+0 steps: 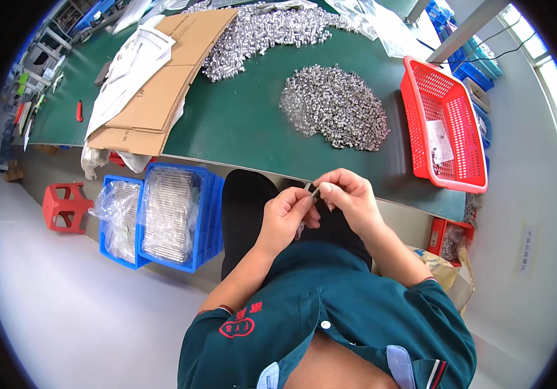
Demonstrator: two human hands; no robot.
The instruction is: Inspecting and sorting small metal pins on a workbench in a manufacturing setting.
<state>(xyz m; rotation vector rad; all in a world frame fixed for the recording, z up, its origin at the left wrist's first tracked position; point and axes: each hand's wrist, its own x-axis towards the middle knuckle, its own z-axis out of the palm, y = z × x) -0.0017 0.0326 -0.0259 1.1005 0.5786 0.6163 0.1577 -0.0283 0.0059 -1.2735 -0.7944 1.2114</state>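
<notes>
Just off the table's near edge, my left hand (282, 219) and my right hand (356, 202) meet fingertip to fingertip. Both are closed in a pinch on a small, thin metal part (315, 192), mostly covered by the fingers, so its exact kind does not show. Beyond the hands, on the green table (239, 129), lies a heap of small silvery metal parts (340, 107). A larger heap of shiny metal pieces (259, 29) spreads behind it.
A red plastic basket (472, 139) stands at the table's right end, with a paper slip inside. Flattened cardboard (155, 91) and papers (129, 68) lie to the left. Below are blue crates (210, 223) of bagged metal parts and a red stool (64, 206).
</notes>
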